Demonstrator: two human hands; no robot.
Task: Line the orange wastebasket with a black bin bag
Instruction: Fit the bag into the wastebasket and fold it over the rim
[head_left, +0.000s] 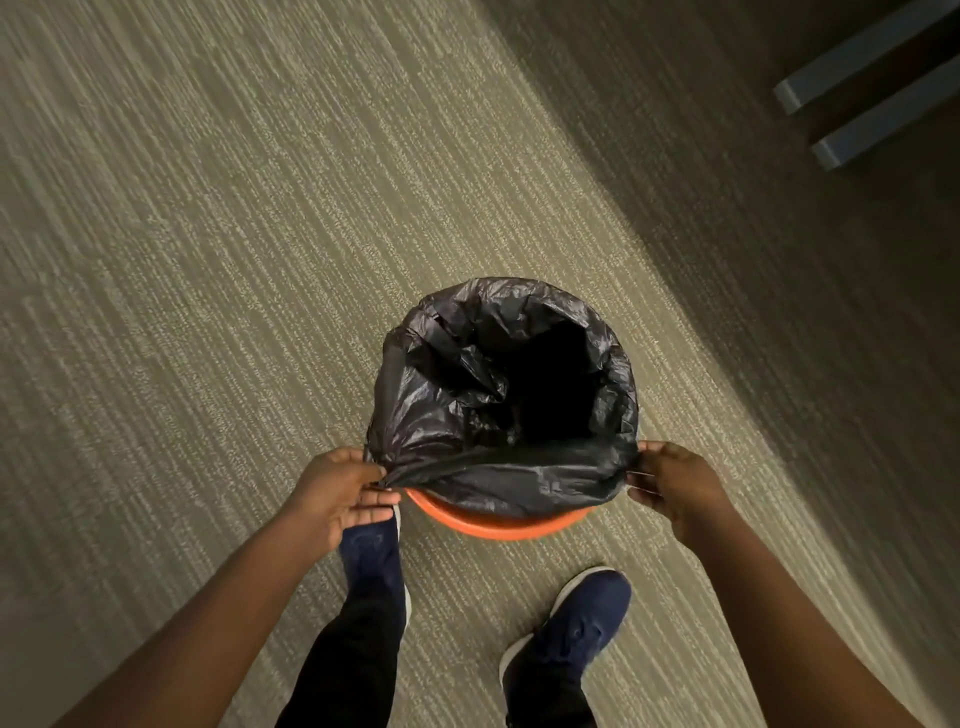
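Note:
An orange wastebasket (493, 525) stands on the carpet, only its near rim showing. A crinkled black bin bag (447, 405) sits in it, its mouth wide and draped over the far and side rims. The bag's near edge is stretched in a taut band just above the orange rim. My left hand (340, 493) pinches the bag's edge at the left end of that band. My right hand (670, 480) pinches it at the right end. The basket's inside is dark and hidden by the bag.
Striped beige carpet (208, 260) surrounds the basket. My two feet in dark blue shoes (582, 623) stand just in front of it. Two grey bars of furniture (852, 88) lie at the top right in shadow.

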